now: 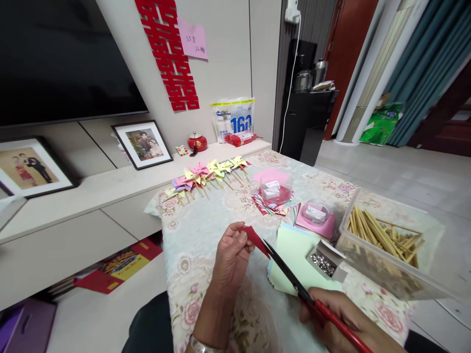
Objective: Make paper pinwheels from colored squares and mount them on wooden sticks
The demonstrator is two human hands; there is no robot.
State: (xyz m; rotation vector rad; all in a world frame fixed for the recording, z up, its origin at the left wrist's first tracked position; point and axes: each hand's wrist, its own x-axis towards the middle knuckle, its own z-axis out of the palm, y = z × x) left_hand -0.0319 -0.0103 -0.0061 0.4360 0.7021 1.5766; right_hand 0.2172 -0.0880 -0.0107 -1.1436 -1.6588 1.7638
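Note:
My left hand (pixel 231 255) pinches a small folded piece of red paper (pixel 256 239) above the flowered tablecloth (pixel 206 230). My right hand (pixel 344 318) grips red-handled scissors (pixel 294 282); their dark blades point up-left and their tips touch the red paper's lower edge. A stack of pale green and blue paper sheets (pixel 298 255) lies just under the blades.
A row of finished paper pinwheels (pixel 206 176) lies at the table's far side. Clear tubs sit on coloured paper (pixel 275 189) (pixel 316 213). A small box of metal pins (pixel 324 262) and a clear bin of wooden sticks (pixel 382 240) stand at right. A low cabinet with framed photos (pixel 142 144) is on the left.

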